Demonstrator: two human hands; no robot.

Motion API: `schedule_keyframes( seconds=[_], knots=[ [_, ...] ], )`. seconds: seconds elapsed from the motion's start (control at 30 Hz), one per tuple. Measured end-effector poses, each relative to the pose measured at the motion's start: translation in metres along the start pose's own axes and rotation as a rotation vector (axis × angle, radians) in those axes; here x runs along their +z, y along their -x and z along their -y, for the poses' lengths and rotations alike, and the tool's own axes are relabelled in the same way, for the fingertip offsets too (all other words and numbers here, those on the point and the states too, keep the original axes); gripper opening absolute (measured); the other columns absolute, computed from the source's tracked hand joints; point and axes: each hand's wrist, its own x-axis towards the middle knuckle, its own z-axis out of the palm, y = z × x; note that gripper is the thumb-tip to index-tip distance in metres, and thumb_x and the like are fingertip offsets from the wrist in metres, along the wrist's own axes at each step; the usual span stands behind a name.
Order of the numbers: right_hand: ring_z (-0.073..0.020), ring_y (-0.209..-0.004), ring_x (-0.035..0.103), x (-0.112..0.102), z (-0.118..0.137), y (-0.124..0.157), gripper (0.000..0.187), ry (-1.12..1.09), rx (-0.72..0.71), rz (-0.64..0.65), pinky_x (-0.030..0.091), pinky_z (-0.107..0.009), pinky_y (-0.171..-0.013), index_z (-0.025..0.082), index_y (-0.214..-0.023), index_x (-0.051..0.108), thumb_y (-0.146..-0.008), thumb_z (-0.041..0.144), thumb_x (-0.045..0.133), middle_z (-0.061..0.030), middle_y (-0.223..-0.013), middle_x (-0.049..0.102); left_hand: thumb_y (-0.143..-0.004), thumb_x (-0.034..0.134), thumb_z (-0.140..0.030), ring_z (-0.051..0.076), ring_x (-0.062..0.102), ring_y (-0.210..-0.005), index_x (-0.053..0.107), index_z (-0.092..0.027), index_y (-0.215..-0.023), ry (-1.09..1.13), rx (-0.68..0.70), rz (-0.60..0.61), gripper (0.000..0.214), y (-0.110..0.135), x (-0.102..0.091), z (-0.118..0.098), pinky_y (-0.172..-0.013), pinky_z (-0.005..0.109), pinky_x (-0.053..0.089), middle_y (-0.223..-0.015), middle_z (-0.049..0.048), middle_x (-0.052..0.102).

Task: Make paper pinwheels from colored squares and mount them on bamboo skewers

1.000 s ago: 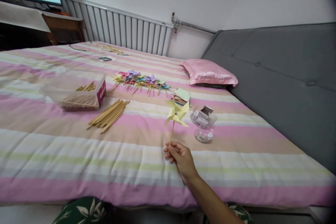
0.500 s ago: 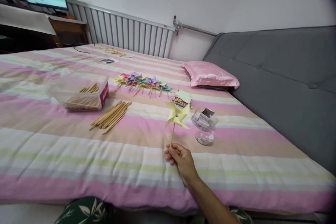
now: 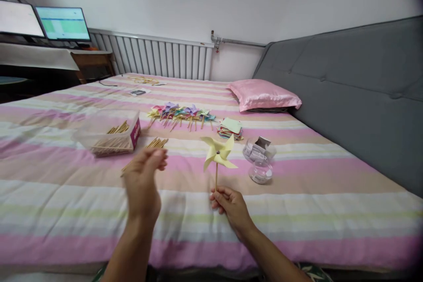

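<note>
My right hand [image 3: 231,209] pinches the thin wooden stick of a pale yellow paper pinwheel [image 3: 218,152], which stands upright with its blades facing me. My left hand [image 3: 143,183] is raised to the left of the pinwheel, apart from it and slightly blurred. Its fingers are curled in, and I see nothing in them. Behind that hand, a pile of wooden sticks [image 3: 157,142] on the bed is partly hidden. Several finished pinwheels [image 3: 181,112] in mixed colours lie farther back in a row. A stack of coloured paper squares [image 3: 230,128] lies just behind the yellow pinwheel.
At the left stands a clear plastic box [image 3: 135,130] with more sticks inside. Clear round containers [image 3: 261,172] with small packets sit right of the pinwheel. A pink pillow [image 3: 264,94] rests near the grey headboard [image 3: 346,66]. The striped bedspread [image 3: 297,202] has slight wrinkles.
My left hand has come into view from below and now covers part of the stick pile. The pinwheel has turned to face me more squarely, and the camera view has tilted up.
</note>
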Motion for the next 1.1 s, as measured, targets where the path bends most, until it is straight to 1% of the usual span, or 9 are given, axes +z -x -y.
schedule_keyframes(
  seconds=[0.07,0.17,0.23,0.3,0.4,0.6,0.8,0.93,1.1],
  knots=[
    [-0.0082,-0.054,0.058,0.0,-0.001,0.002,0.034,0.012,0.007,0.024,0.035,-0.017,-0.046,0.013,-0.089,0.067,-0.072,0.042,0.069,-0.006,-0.074,0.068,-0.072,0.065,-0.034,0.013,0.053,-0.066,0.068,-0.012,-0.083,-0.005,-0.12,0.143,0.025,-0.001,0.01,0.02,-0.061,0.024,0.04,-0.075,0.0035,0.064],
    [-0.009,-0.054,0.059,0.002,-0.001,0.005,0.033,0.054,0.014,0.072,0.034,-0.017,-0.045,0.013,-0.089,0.068,-0.072,0.042,0.069,-0.0065,-0.073,0.069,-0.076,0.06,-0.041,0.016,0.055,-0.075,0.069,-0.014,-0.097,0.043,-0.224,0.35,0.035,0.007,0.023,0.046,-0.066,0.026,0.04,-0.088,0.0062,0.066],
    [-0.0099,-0.055,0.06,0.003,0.0,0.008,0.033,0.084,0.021,0.106,0.033,-0.017,-0.045,0.013,-0.089,0.068,-0.073,0.042,0.068,-0.0069,-0.073,0.069,-0.079,0.058,-0.04,0.017,0.055,-0.081,0.068,-0.016,-0.101,0.11,-0.231,0.432,0.034,0.014,0.027,0.052,-0.071,0.026,0.04,-0.09,0.006,0.066],
    [-0.0109,-0.056,0.06,0.005,0.001,0.011,0.034,0.107,0.033,0.134,0.033,-0.018,-0.045,0.013,-0.089,0.068,-0.074,0.043,0.067,-0.0075,-0.073,0.069,-0.079,0.059,-0.037,0.017,0.056,-0.082,0.068,-0.016,-0.1,0.163,-0.229,0.456,0.03,0.02,0.03,0.052,-0.074,0.026,0.039,-0.088,0.0051,0.067],
    [-0.0118,-0.058,0.061,0.008,0.004,0.014,0.035,0.129,0.055,0.161,0.033,-0.018,-0.045,0.013,-0.089,0.068,-0.074,0.044,0.067,-0.0081,-0.074,0.069,-0.076,0.063,-0.033,0.017,0.057,-0.081,0.068,-0.015,-0.094,0.222,-0.26,0.439,0.026,0.024,0.032,0.046,-0.074,0.025,0.04,-0.084,0.0044,0.068],
    [-0.0117,-0.058,0.061,0.008,0.002,0.015,0.034,0.147,0.059,0.179,0.034,-0.018,-0.045,0.014,-0.089,0.068,-0.074,0.044,0.067,-0.0076,-0.074,0.069,-0.065,0.071,-0.023,0.016,0.06,-0.077,0.066,-0.014,-0.082,0.253,-0.337,0.296,0.02,0.023,0.036,0.042,-0.072,0.024,0.042,-0.075,0.0022,0.068],
    [-0.0117,-0.058,0.061,0.007,0.0,0.015,0.033,0.149,0.036,0.191,0.044,-0.022,-0.053,0.014,-0.087,0.069,-0.073,0.044,0.068,-0.0061,-0.071,0.069,-0.064,0.072,-0.021,0.013,0.059,-0.071,0.064,-0.014,-0.077,0.271,-0.337,0.273,0.016,0.024,0.035,0.044,-0.069,0.023,0.043,-0.073,0.0006,0.067],
    [-0.0126,-0.058,0.061,0.008,0.0,0.016,0.034,0.157,0.019,0.2,0.048,-0.026,-0.06,0.014,-0.087,0.07,-0.073,0.045,0.068,-0.0062,-0.07,0.068,-0.065,0.071,-0.023,0.014,0.06,-0.074,0.065,-0.014,-0.081,0.258,-0.333,0.272,0.019,0.025,0.035,0.046,-0.071,0.024,0.044,-0.077,0.0022,0.068],
    [-0.0138,-0.057,0.06,0.008,0.001,0.017,0.036,0.167,0.001,0.199,0.049,-0.028,-0.059,0.014,-0.087,0.071,-0.073,0.046,0.068,-0.0062,-0.069,0.068,-0.065,0.071,-0.024,0.016,0.062,-0.078,0.067,-0.014,-0.087,0.261,-0.327,0.265,0.024,0.025,0.036,0.046,-0.074,0.026,0.046,-0.081,0.0024,0.069]
  ],
)
